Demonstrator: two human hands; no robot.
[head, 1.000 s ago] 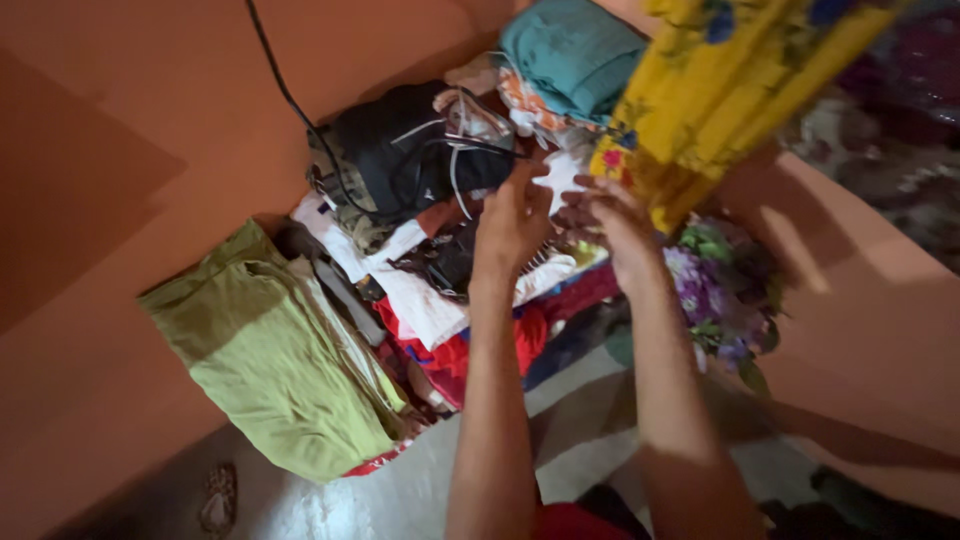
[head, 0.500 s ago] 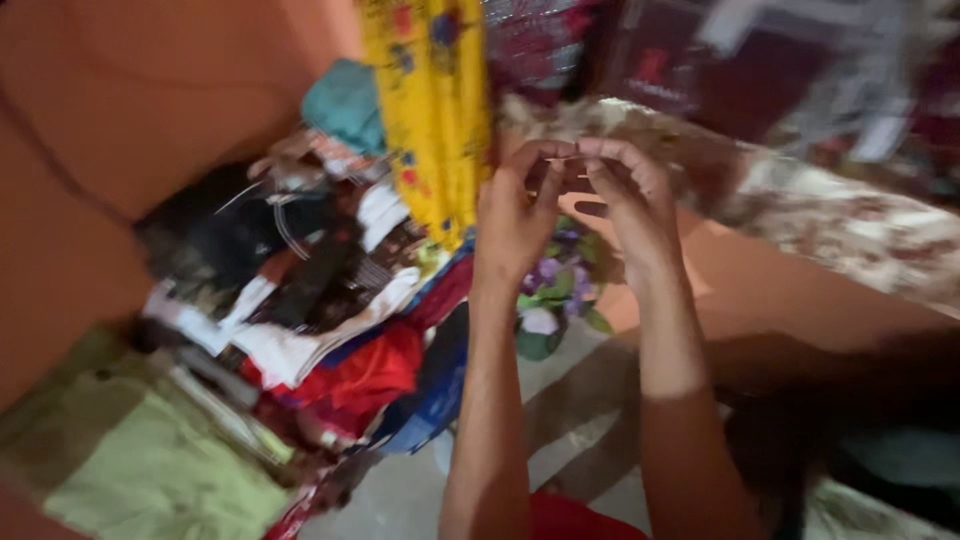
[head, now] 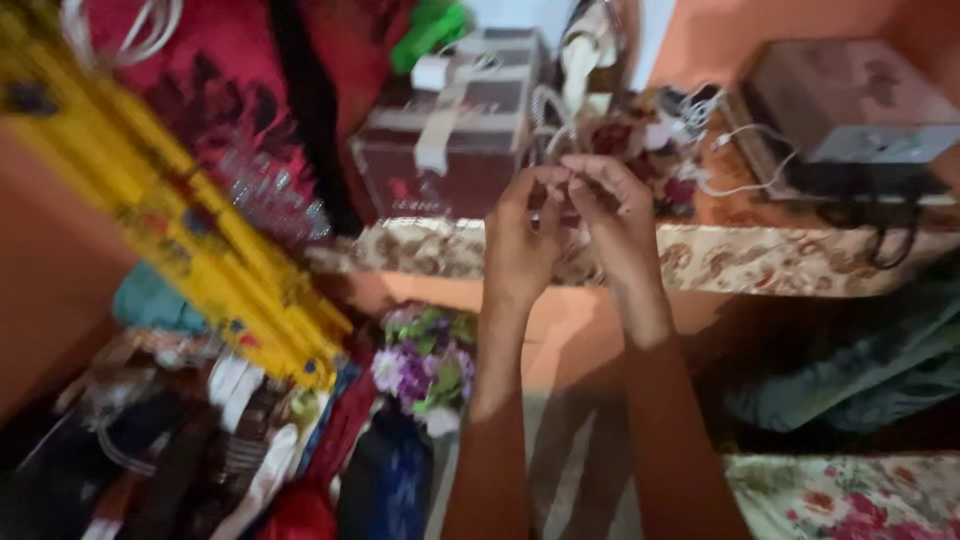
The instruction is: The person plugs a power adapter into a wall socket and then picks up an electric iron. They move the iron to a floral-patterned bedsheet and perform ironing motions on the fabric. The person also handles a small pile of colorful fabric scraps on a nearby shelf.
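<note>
Pinching fingers (head: 560,190) above flower bunch (head: 425,360)

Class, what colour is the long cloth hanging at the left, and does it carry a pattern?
The hanging cloth is yellow with small blue and red flowers, seen from the head camera.

Left hand (head: 520,240) and right hand (head: 612,225) raised fingertips together, yellow floral cloth (head: 190,240) hanging left, purple flowers (head: 420,365) below
</note>
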